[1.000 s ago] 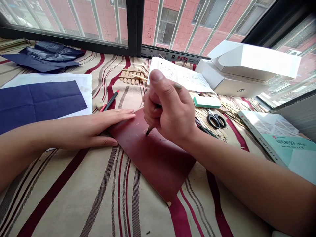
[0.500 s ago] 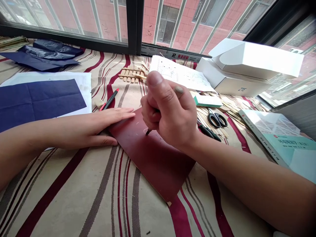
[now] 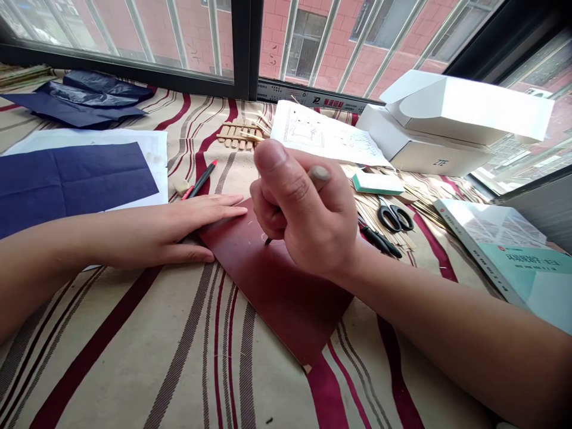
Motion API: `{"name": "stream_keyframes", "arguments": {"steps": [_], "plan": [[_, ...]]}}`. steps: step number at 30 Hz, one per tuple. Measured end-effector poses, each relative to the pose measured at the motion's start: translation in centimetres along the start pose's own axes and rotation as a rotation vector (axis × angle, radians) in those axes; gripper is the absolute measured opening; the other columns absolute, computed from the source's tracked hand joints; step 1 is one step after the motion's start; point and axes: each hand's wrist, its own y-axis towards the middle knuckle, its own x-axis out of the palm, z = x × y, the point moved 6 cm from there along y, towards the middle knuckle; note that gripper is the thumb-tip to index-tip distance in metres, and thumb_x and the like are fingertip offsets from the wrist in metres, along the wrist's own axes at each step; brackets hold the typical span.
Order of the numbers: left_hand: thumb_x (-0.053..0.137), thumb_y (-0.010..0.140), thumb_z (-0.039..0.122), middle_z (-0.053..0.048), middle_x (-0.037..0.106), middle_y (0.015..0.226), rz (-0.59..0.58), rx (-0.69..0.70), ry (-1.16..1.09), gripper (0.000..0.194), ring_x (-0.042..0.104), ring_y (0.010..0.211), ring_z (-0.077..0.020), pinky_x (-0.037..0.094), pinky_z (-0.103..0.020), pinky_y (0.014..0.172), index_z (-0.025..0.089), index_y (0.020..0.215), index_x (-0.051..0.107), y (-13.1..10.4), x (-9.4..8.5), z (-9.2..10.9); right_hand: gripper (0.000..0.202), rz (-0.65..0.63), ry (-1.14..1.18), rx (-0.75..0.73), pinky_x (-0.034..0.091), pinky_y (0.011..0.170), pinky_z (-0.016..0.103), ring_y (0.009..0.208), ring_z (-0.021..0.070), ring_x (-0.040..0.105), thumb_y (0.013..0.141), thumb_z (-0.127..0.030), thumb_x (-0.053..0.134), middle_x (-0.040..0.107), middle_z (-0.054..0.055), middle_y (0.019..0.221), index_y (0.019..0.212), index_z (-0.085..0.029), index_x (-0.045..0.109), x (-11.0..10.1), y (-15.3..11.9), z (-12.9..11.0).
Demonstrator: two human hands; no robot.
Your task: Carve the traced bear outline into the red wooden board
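A reddish-brown board lies slantwise on the striped cloth, with small pale scratch marks near its middle. My left hand rests flat and open at the board's left edge, its fingertips on the surface. My right hand is closed in a fist around a slim hand tool. The tool's rounded, greyish end sticks out above the fist, and its dark narrow tip meets the board beside the marks. Most of its shaft is hidden in my fingers, so its exact kind does not show.
A black pen and an eraser lie behind my left hand. Dark blue paper is at left. Scissors, thin wooden strips, a book and a white box are at right. A drawn sheet lies near the window.
My right fist has tilted slightly, showing more of the tool's rounded end. The tip stays at about the same spot on the board. My left hand has stayed in place.
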Motion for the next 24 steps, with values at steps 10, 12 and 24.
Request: {"name": "stream_keyframes", "arguments": {"steps": [10,12,24], "plan": [[0.053,0.111,0.052,-0.006,0.035,0.184,-0.063,-0.069,-0.032,0.073,0.033,0.169,-0.0262,0.028,-0.046,0.137,0.027,0.176,0.032,0.21,-0.20,0.05,0.050,0.015,0.032,0.039,0.023,0.044,0.029,0.049,0.0074,0.027,0.112,-0.034,0.054,0.030,-0.006,0.064,0.069,-0.026,0.031,-0.58,0.51,0.64],[0.053,0.111,0.053,-0.005,0.034,0.184,-0.068,-0.074,-0.029,0.073,0.032,0.169,-0.0247,0.027,-0.043,0.137,0.028,0.176,0.030,0.15,-0.09,-0.11,0.049,-0.009,0.046,0.031,0.023,0.043,0.029,0.048,0.0074,0.026,0.112,-0.035,0.054,0.030,-0.006,0.063,0.069,-0.026,0.032,-0.43,0.56,0.58],[0.056,0.112,0.041,-0.012,0.036,0.182,-0.010,-0.024,-0.005,0.071,0.039,0.165,-0.0271,0.031,-0.049,0.135,0.021,0.175,0.030,-0.02,-0.16,0.34,0.050,0.036,-0.029,0.082,0.028,0.043,0.027,0.047,0.0084,0.027,0.110,-0.025,0.052,0.027,-0.006,0.059,0.065,-0.027,0.029,0.07,0.51,-0.04]]}}
